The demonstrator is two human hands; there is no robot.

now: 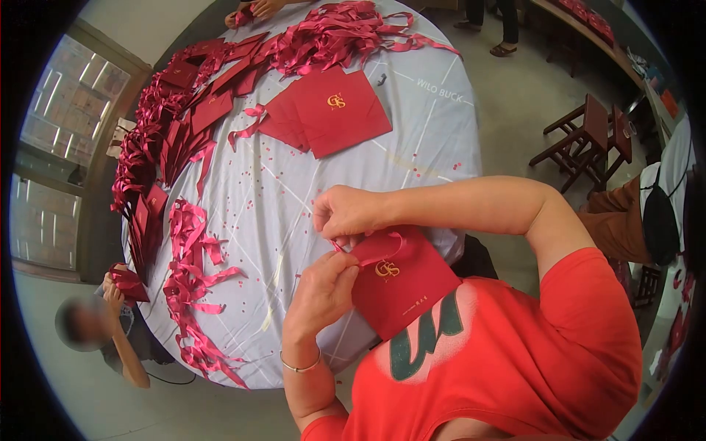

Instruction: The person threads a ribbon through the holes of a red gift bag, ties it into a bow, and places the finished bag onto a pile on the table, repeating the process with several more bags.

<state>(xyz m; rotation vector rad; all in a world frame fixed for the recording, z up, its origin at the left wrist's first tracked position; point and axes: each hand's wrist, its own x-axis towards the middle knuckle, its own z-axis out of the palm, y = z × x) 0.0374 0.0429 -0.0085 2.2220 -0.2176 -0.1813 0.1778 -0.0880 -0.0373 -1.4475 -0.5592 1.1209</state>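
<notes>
A red paper bag (403, 283) with gold lettering lies against my red shirt at the table's near edge. A pink ribbon (386, 251) loops from its top edge. My left hand (323, 288), with a bangle on its wrist, pinches the ribbon at the bag's upper left corner. Just above it, my right hand (347, 213) is closed on the ribbon too, its fingers curled and partly hidden. Farther up the cloth, several flat red bags (346, 110) overlap, a short ribbon (248, 125) beside them.
Loose pink ribbons (193, 294) trail down the table's left side. Ribbon heaps (338, 33) and red bags (213, 110) line the far and left edges. A co-worker (121, 334) holds a red bag at lower left; another's hands (254, 11) show at the top. Wooden stools (588, 136) stand right.
</notes>
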